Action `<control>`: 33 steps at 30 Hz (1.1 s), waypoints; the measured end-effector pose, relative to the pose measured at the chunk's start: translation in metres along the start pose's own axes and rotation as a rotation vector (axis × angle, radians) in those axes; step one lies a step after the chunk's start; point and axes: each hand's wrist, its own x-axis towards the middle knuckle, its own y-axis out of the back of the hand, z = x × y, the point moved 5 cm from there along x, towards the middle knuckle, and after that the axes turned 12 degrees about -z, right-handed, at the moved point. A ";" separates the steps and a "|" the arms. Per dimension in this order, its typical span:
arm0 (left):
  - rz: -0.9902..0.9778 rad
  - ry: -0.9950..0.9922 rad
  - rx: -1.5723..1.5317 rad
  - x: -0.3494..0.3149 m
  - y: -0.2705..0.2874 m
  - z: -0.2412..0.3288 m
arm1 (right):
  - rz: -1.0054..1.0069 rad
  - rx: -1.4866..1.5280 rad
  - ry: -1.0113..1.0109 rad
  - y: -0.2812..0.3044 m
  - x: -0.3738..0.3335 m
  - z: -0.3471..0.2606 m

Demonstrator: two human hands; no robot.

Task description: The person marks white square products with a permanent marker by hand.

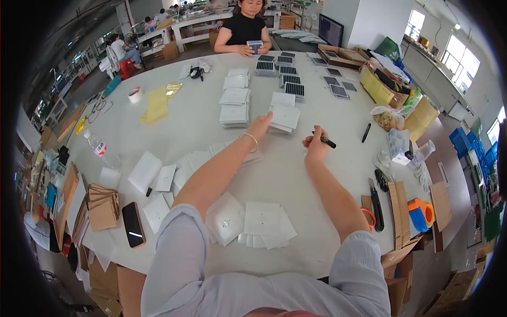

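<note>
White cards (285,117) stacked at the left hand's fingertips, far side of the worktop (338,174); left hand (260,127) stretched out, fingers loosely open, touching the stack's near edge, nothing gripped; right hand (316,149) just to the right, closed around a black marker (326,141). Judgement: best to peel only the top card by its corner; marker tip kept off the sheets.

Matt white paper sheets (285,116) on a smooth table (200,121); glossy black plastic pen (326,141).
</note>
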 end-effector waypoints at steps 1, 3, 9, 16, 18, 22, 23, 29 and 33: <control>-0.025 -0.015 -0.031 0.014 0.000 -0.002 | -0.008 -0.072 -0.007 0.000 0.012 -0.005; -0.017 -0.034 -0.063 0.042 0.009 -0.022 | -0.080 -0.158 -0.031 -0.008 0.040 0.006; 0.073 -0.112 -0.234 0.080 0.007 -0.007 | -0.191 -0.328 0.079 -0.012 0.128 0.050; 0.107 -0.051 -0.187 0.092 0.012 -0.013 | -0.382 -0.408 0.016 -0.062 0.141 0.050; 0.074 -0.082 -0.228 0.085 0.005 0.001 | -0.394 -0.376 0.000 -0.063 0.150 0.052; 0.136 -0.097 -0.225 0.071 0.003 0.004 | -0.467 -0.245 -0.013 -0.065 0.143 0.055; 0.146 -0.107 -0.230 0.071 0.003 0.001 | -0.493 -0.190 -0.034 -0.064 0.137 0.053; -0.005 -0.120 -0.160 0.043 -0.024 -0.005 | -0.449 -0.264 -0.055 -0.043 0.080 0.030; 0.012 -0.113 -0.134 -0.002 -0.042 -0.003 | -0.457 -0.291 -0.039 -0.026 0.050 0.028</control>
